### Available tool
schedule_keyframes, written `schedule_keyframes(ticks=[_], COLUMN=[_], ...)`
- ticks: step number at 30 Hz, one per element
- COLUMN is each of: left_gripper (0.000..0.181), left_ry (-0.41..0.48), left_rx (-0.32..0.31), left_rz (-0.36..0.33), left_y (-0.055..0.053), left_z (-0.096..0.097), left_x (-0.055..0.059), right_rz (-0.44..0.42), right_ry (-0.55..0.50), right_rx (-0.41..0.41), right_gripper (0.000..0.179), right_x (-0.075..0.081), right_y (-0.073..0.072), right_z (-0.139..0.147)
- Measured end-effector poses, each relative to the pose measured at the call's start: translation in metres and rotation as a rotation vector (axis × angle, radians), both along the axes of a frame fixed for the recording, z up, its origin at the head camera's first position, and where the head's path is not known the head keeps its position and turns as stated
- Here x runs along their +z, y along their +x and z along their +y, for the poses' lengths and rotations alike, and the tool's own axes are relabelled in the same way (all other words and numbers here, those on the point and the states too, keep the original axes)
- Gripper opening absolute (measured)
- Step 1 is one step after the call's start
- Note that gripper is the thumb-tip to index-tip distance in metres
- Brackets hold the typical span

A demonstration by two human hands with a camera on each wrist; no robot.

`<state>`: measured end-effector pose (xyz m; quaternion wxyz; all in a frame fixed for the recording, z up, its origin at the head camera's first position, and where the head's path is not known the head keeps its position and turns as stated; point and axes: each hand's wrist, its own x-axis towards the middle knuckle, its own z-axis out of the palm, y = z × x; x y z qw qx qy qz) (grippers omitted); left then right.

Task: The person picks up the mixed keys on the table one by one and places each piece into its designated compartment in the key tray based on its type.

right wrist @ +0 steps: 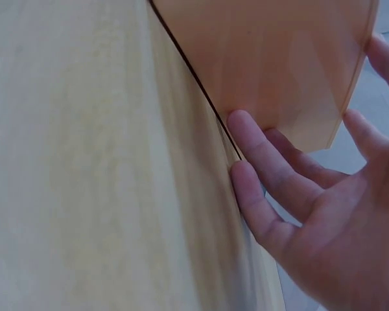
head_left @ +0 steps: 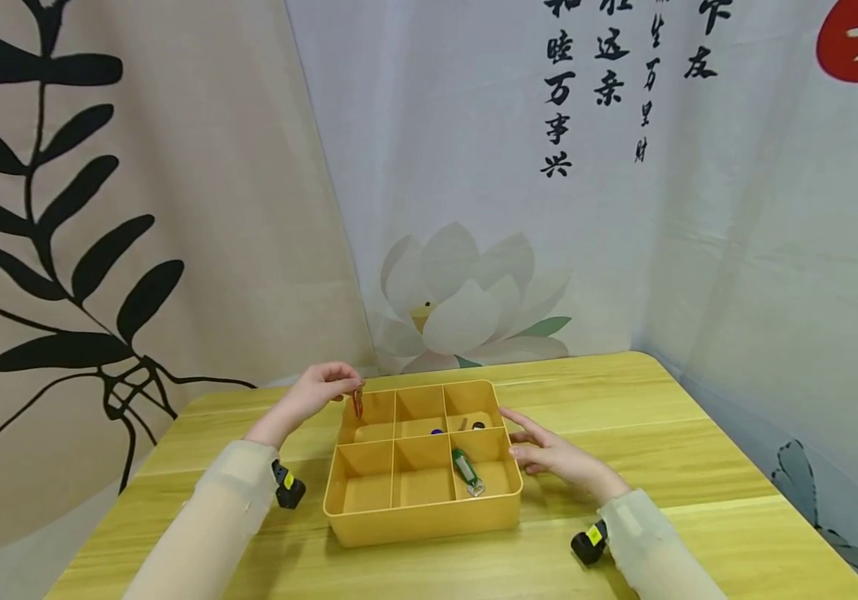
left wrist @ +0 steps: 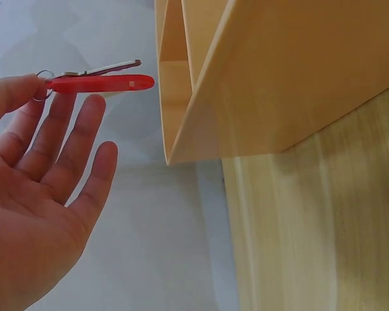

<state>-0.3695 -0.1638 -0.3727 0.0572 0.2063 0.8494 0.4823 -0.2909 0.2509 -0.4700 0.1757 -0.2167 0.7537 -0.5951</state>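
Note:
My left hand (head_left: 318,390) pinches a metal ring between thumb and fingertip. From that ring hangs a small red key-ring tool (left wrist: 104,83) with a slim metal strip angled off its red body. In the head view it hangs over the back left compartment of a yellow divided box (head_left: 421,527). The other fingers of that hand are spread and loosely bent. My right hand (head_left: 558,454) rests its extended fingers against the box's right side, with fingertips low on the wall and others up at the rim in the right wrist view.
A green key-ring item (head_left: 465,468) with a metal end lies in the front right compartment. Behind it, the back right compartment holds a small dark round piece (head_left: 478,425) and a thin brown piece (head_left: 463,424). A blue piece (head_left: 436,432) shows in the back middle compartment. The wooden table (head_left: 624,392) meets curtains behind.

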Motion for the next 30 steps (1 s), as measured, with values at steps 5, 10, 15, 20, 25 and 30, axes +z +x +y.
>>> schedule_keyframes(ticks=[5, 10, 15, 20, 25, 30], left_gripper=[0.025, 0.026, 0.022, 0.019, 0.019, 0.019], left_ry=[-0.015, -0.033, -0.071, -0.090, -0.127, -0.158], left_rx=[-0.008, -0.023, -0.036, -0.050, -0.057, -0.052], left_rz=[0.006, 0.027, 0.060, 0.075, 0.089, 0.095], left_y=[-0.002, -0.002, -0.004, -0.006, -0.007, -0.002], left_z=[0.002, 0.005, 0.006, 0.006, 0.007, 0.011], left_x=[0.000, 0.000, -0.004, -0.010, -0.012, -0.003], right_rz=[0.005, 0.006, 0.006, -0.001, -0.005, -0.009], right_ry=[0.003, 0.004, 0.008, 0.019, 0.024, 0.019], right_rx=[0.005, 0.004, 0.002, -0.003, -0.012, -0.025], right_gripper=[0.068, 0.068, 0.068, 0.068, 0.068, 0.068], right_x=[0.000, 0.000, 0.001, 0.002, 0.002, 0.000], right_y=[0.000, 0.000, 0.000, 0.001, 0.001, 0.001], right_z=[0.001, 0.001, 0.001, 0.000, 0.000, 0.000])
